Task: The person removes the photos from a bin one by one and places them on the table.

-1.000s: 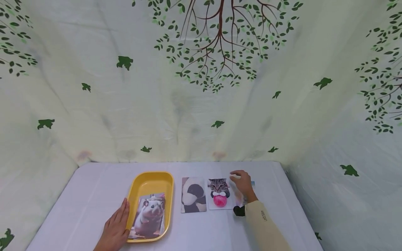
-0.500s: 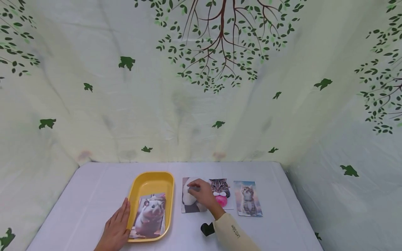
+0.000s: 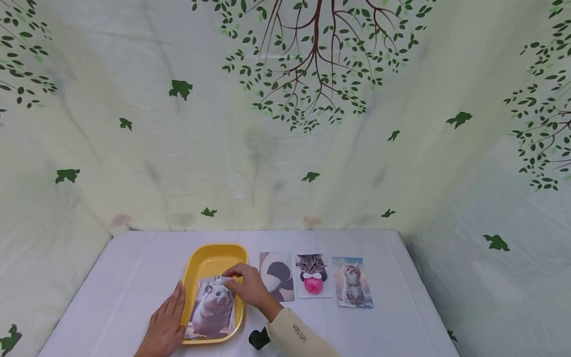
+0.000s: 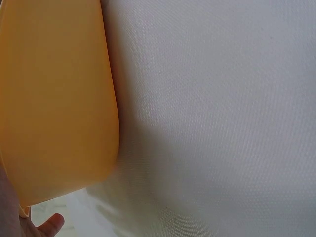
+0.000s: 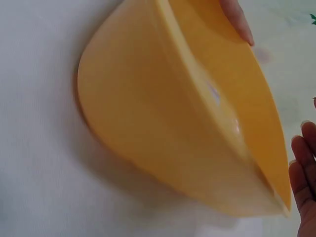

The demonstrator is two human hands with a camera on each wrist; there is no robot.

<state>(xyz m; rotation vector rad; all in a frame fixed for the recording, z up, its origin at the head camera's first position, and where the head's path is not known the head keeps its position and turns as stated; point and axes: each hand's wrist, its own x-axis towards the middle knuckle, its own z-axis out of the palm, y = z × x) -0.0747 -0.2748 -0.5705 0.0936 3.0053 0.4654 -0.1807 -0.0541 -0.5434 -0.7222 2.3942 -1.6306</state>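
Note:
A yellow tray (image 3: pixel 213 254) lies on the white tablecloth with a hamster photo (image 3: pixel 213 310) inside it. My left hand (image 3: pixel 166 322) rests flat against the tray's left rim, fingers straight; only a fingertip (image 4: pixel 48 224) shows beside the tray (image 4: pixel 59 98) in the left wrist view. My right hand (image 3: pixel 246 286) reaches over the tray's right rim, its fingertips at the top edge of the hamster photo. In the right wrist view the fingers (image 5: pixel 303 168) hang loosely beside the tray (image 5: pixel 173 123), with nothing seen between them.
Three photos lie in a row right of the tray: a black-and-white animal (image 3: pixel 278 275), a cat with a pink ball (image 3: pixel 313 281) and a kitten (image 3: pixel 354 282). A leaf-printed cloth wall (image 3: pixel 285 124) encloses the table at the back and sides.
My right hand has moved left, from the kitten photo across the black-and-white photo to the tray. The kitten photo now lies uncovered. The left hand has stayed put.

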